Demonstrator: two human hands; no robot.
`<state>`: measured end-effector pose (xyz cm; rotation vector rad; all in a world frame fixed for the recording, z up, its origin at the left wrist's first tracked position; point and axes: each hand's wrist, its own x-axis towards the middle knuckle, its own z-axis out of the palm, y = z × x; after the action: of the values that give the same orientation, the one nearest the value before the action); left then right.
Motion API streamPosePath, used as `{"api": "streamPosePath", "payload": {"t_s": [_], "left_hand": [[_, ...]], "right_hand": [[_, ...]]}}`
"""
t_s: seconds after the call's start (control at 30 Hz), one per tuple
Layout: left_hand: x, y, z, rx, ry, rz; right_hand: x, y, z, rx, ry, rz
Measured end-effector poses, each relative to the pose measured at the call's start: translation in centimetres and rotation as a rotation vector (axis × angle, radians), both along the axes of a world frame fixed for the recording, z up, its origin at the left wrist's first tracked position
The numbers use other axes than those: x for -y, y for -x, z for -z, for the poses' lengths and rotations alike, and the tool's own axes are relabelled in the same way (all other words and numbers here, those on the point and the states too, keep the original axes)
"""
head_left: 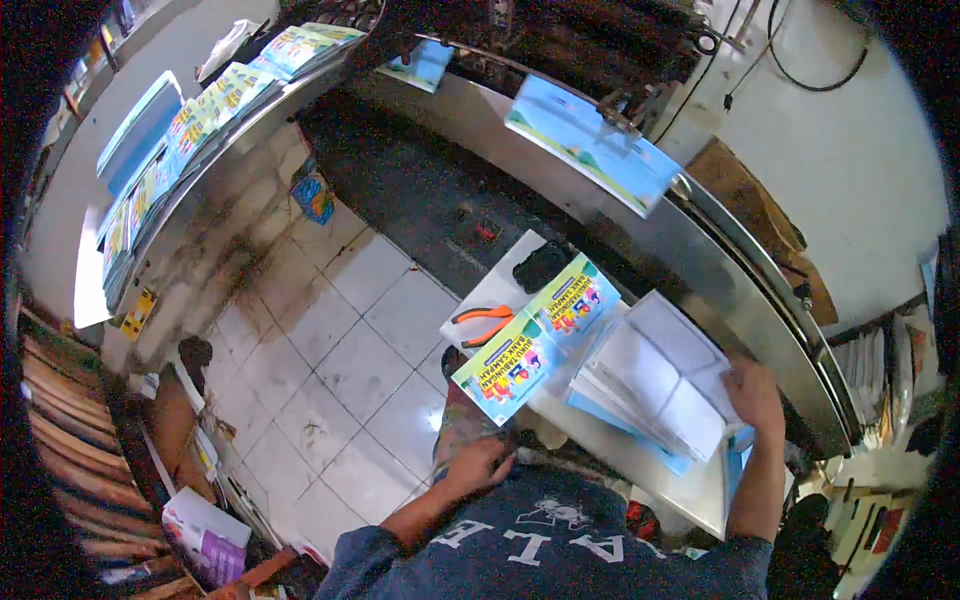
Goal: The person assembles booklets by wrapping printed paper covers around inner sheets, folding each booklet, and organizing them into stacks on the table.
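Note:
My right hand [754,393] is at the right edge of a fanned stack of white sheets [675,370], its fingers closed at the paper's edge and partly hidden. Light-blue covers [640,440] show under the stack. My left hand [480,466] rests on my lap with fingers stretched out, holding nothing. Ahead of it, on a small pale table [565,412], lie two colourful printed booklet covers [503,368] side by side. Orange-handled pliers [484,325] lie beside them, next to a black object [541,268] that I cannot make out.
Beyond the table runs a long metal-edged machine [740,250] with a light-blue printed sheet [595,140] on it. A shelf at the left holds several piles of printed booklets [215,105]. A white and purple box [205,535] stands at the lower left, beside the tiled floor [345,385].

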<state>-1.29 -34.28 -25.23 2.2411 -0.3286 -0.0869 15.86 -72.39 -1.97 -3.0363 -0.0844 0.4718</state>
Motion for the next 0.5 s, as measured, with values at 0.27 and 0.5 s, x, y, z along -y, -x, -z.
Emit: {"api": "streamPosePath", "payload": {"t_s": [0.27,0.5], "left_hand": [[-0.4,0.2,1.2,0.014,0.054,-0.013],[-0.5,-0.5,1.0,0.002,0.029,-0.012]], "right_hand": [[5.8,-7.2,-7.9,0.567,-0.245,0.016],[3.2,-16.4,-7.4,1.273,0.189,-0.155]]}}
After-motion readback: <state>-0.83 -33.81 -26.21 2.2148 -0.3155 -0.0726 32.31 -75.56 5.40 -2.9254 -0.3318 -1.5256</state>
